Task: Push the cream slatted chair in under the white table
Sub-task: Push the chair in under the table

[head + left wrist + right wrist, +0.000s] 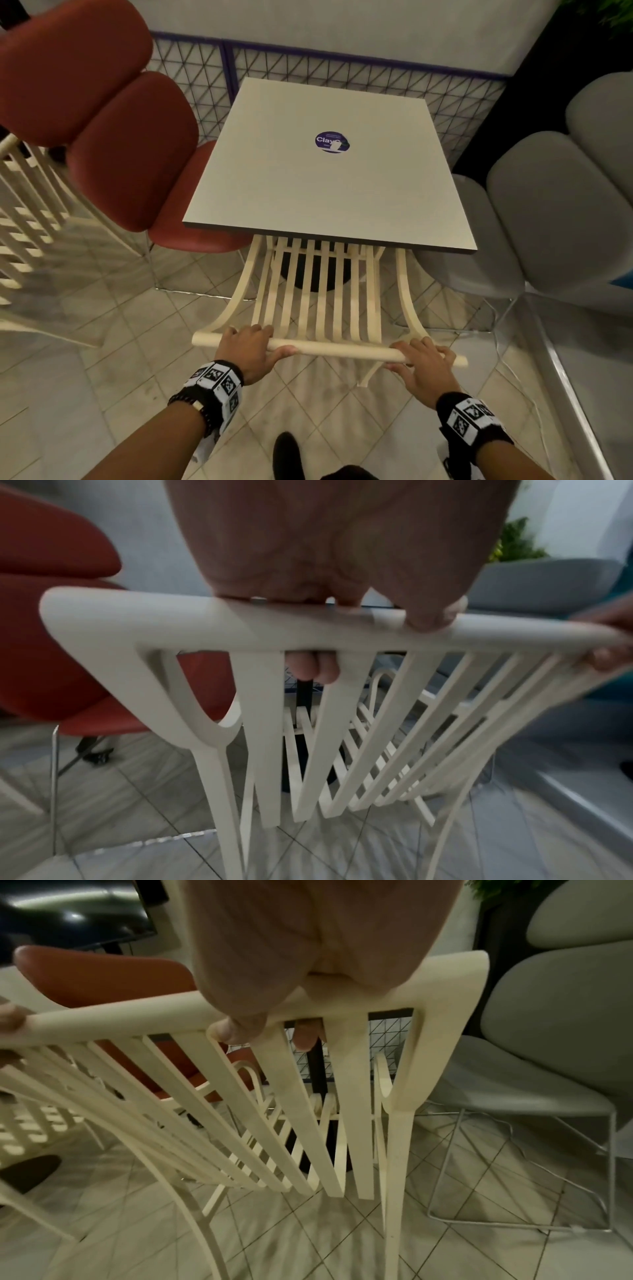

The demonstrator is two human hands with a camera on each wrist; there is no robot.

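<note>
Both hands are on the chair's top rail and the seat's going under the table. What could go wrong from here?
1. The cream slatted chair sits close to the red chair on its left; a skewed push could knock it.
2. The table's dark pedestal base lies ahead and may stop the chair.
3. The left hand and right hand wrap the rail, nearing the white table edge.

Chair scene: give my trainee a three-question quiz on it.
1. True or false: both hands grip the top rail of the cream chair.
2. Which chair stands to the left of the table? A) red B) grey C) black
3. Fill in: the round sticker on the tabletop is ____ in colour.

Key:
1. True: the left hand and right hand each curl round the rail.
2. A, the red chair; the grey chair is on the right.
3. Purple.
</note>
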